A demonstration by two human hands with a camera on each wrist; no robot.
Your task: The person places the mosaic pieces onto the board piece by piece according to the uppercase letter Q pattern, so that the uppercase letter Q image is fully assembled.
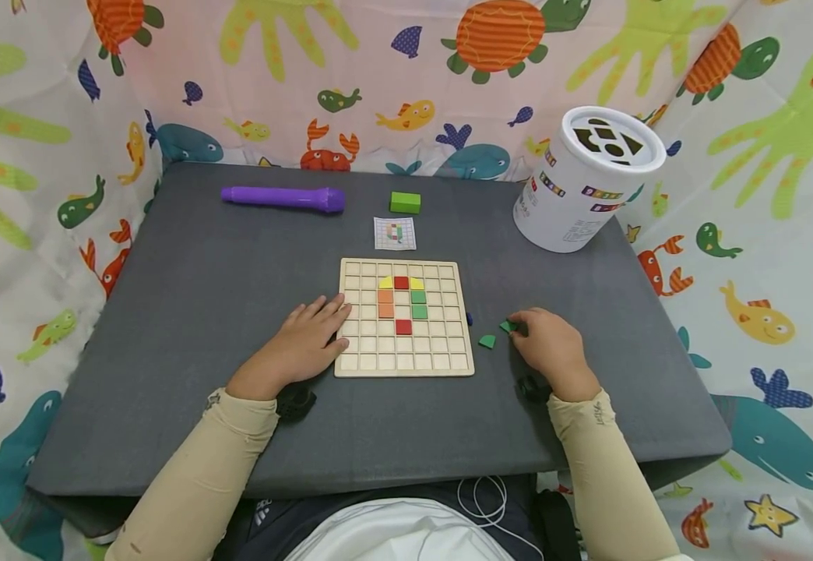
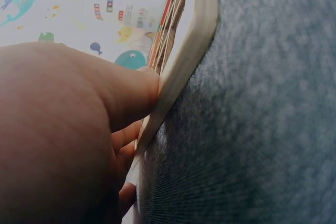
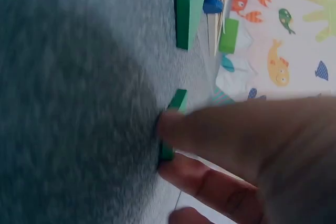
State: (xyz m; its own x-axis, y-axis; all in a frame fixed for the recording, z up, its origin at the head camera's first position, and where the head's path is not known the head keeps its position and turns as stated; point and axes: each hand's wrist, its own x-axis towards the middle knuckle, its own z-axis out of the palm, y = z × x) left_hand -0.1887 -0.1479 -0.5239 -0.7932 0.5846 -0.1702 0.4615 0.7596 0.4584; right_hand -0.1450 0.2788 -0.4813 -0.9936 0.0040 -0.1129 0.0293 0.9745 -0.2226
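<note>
Head view: right hand grip pinched a green tile at the surface, right of the board, left hand spread against the board's left edge; a slip seemed likeliest, from shallow hold on so small a tile.

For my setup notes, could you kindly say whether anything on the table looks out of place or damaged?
Perhaps one thing: a small blue object sits beside the right edge of the board, its colour matching none of the tiles set in it. I see no damage.
</note>
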